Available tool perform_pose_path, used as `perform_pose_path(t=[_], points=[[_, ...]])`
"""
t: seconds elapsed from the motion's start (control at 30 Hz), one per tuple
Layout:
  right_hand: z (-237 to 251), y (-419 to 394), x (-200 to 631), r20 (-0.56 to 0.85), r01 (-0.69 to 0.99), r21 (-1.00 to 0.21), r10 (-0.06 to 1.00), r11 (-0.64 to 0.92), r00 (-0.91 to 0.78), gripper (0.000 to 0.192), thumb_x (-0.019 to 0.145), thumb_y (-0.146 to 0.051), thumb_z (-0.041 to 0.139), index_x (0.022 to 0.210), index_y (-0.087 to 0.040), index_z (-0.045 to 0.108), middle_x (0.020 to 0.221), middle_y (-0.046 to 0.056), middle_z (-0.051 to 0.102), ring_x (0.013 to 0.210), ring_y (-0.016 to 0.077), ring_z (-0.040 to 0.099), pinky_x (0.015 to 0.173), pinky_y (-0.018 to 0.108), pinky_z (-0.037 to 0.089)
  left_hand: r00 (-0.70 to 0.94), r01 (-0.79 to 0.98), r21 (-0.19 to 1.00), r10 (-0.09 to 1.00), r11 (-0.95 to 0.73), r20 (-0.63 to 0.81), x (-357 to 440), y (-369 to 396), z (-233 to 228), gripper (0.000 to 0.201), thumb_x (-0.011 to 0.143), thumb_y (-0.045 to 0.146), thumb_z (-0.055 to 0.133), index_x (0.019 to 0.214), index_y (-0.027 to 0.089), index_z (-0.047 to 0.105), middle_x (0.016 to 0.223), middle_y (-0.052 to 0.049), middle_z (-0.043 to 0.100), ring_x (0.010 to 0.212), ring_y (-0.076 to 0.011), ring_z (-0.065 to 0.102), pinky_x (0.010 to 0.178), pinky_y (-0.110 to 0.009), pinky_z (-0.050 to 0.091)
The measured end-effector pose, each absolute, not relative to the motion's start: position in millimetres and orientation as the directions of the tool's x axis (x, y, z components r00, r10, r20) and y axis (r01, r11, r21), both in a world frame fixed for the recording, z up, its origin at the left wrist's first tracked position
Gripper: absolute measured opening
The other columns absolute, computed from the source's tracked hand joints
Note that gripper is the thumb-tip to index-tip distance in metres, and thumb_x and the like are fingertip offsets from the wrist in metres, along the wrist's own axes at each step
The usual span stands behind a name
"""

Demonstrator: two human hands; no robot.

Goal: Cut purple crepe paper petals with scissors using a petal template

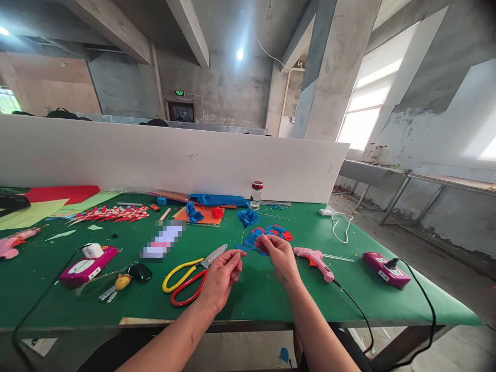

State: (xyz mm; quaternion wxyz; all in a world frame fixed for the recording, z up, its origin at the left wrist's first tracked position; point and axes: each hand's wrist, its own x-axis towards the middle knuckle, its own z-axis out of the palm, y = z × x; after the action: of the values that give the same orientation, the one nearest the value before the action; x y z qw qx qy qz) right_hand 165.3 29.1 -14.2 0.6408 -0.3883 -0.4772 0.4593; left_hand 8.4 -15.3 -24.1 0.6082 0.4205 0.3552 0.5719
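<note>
My left hand [222,274] pinches the thin stem of a blue paper flower [248,217], whose head rises just above my fingers. My right hand [279,257] holds a small blue petal piece [259,235] beside that stem, over a heap of blue and red petal cut-outs [276,232] on the green table [263,299]. Scissors with yellow and red handles [189,279] lie just left of my left hand. A pink glue gun [315,260] lies just right of my right hand.
A small glass jar with a red lid [256,195], orange sheet with blue and red paper roses [201,214], red-white cut strips [112,213], magenta power strips [88,263] [385,268], keys [120,283] and a white divider board [174,155] are around.
</note>
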Motion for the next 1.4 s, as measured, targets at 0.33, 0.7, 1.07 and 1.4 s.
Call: perform_pose_path(t=[0.33,0.7,1.07,1.4], points=[[-10,29,171,0.306,-0.218,-0.908,0.921,0.358,0.241,0.036,0.064,-0.043,0.08,0.091,-0.02,0.073,0.076,0.0,0.067,0.07,0.0148,0.058,0.068,0.028,0.045,0.1,-0.406,0.914,0.995,0.017,0.025,11,-19,-21,0.035,0.067,0.045,0.079,0.083,0.015,0.069,0.057,0.005,0.048,0.048,-0.0046,0.03,0.045,-0.019,0.02],[-1,12,145,0.29,-0.271,-0.91,0.949,0.313,0.122,0.026,0.06,-0.041,0.082,0.067,-0.02,0.069,0.068,0.001,0.069,0.062,0.015,0.056,0.063,0.028,0.044,0.148,-0.405,0.913,0.989,0.051,0.01,18,-25,-27,0.037,0.065,0.046,0.081,0.082,0.014,0.07,0.054,0.006,0.046,0.045,-0.0033,0.027,0.044,-0.02,0.017],[4,-13,137,0.627,0.333,-0.725,0.778,0.603,-0.042,0.019,0.084,-0.021,0.059,0.074,-0.026,0.074,0.073,0.003,0.071,0.069,0.0206,0.062,0.065,0.031,0.044,0.071,-0.464,0.885,0.995,-0.031,0.072,-2,-12,-15,0.034,0.066,0.042,0.081,0.082,0.014,0.069,0.055,0.006,0.048,0.044,-0.0024,0.029,0.042,-0.017,0.021],[-53,-113,146,0.269,0.427,-0.842,0.942,0.331,-0.199,0.013,0.071,-0.022,0.076,0.06,-0.022,0.07,0.062,-0.001,0.069,0.063,0.0178,0.064,0.062,0.025,0.048,-0.041,-0.531,0.834,0.988,-0.149,0.151,-41,7,3,0.032,0.064,0.034,0.083,0.084,0.012,0.07,0.058,0.005,0.051,0.045,-0.0007,0.034,0.043,-0.015,0.024]])
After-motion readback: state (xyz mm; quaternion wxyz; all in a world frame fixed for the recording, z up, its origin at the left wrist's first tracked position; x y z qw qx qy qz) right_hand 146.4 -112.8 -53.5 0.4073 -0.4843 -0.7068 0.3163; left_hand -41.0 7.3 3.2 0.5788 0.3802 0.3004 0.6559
